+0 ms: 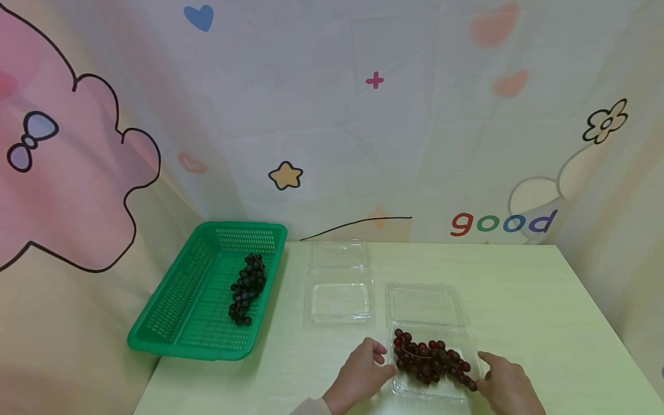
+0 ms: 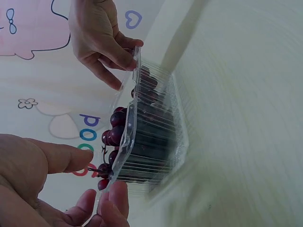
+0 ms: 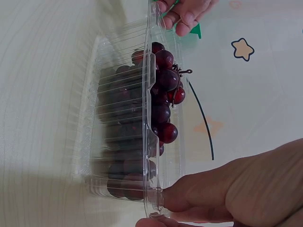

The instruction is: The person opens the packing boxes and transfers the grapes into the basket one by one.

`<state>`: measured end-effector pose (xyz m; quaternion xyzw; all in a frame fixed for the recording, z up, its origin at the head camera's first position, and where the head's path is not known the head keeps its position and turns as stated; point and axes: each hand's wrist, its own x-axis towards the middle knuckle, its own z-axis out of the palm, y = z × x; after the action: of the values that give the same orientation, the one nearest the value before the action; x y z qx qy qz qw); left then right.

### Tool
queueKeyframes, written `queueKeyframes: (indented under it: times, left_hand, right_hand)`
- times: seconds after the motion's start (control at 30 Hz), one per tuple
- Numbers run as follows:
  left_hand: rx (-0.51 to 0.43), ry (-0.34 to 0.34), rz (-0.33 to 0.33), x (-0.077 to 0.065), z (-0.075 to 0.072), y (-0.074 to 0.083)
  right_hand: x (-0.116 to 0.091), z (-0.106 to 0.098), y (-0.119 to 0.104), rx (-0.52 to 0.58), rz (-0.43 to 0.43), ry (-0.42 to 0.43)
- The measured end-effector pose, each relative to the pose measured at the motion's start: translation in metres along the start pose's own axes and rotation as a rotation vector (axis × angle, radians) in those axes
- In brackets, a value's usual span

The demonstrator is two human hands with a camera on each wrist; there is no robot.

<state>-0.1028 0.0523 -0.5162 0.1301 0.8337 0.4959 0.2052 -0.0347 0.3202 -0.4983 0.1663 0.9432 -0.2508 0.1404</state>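
Note:
A bunch of dark red grapes (image 1: 427, 358) lies in the base of a hinged clear plastic box (image 1: 456, 395), its lid (image 1: 426, 305) folded back. At the box's left side is my left hand (image 1: 360, 369). Its thumb (image 2: 71, 158) is held apart from the fingers (image 2: 118, 201), which are by the rim. My right hand (image 1: 508, 380) pinches the box's right rim at a corner, the thumb (image 3: 182, 194) on the edge. Some grapes (image 3: 165, 80) rise above the rim. The box appears to rest on the table.
To the left, a green plastic basket (image 1: 187, 346) holds a bunch of black grapes (image 1: 249, 285). A second clear box (image 1: 339, 300) stands open between the basket and the grape box. Behind the pale table (image 1: 550, 323) hangs a printed curtain (image 1: 332, 115).

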Motion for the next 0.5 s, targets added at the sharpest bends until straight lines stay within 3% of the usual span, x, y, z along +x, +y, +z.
queueKeyframes:
  times: [0.2,0.5]
  left_hand:
    - [0.115,0.078,0.045,0.0,-0.001,0.009]
    - [0.15,0.077,0.062,-0.005,-0.004,0.021]
  right_hand:
    - [0.0,-0.001,-0.001,-0.008,0.012,0.004]
    - [-0.001,0.0,-0.002,-0.013,0.009,0.021]
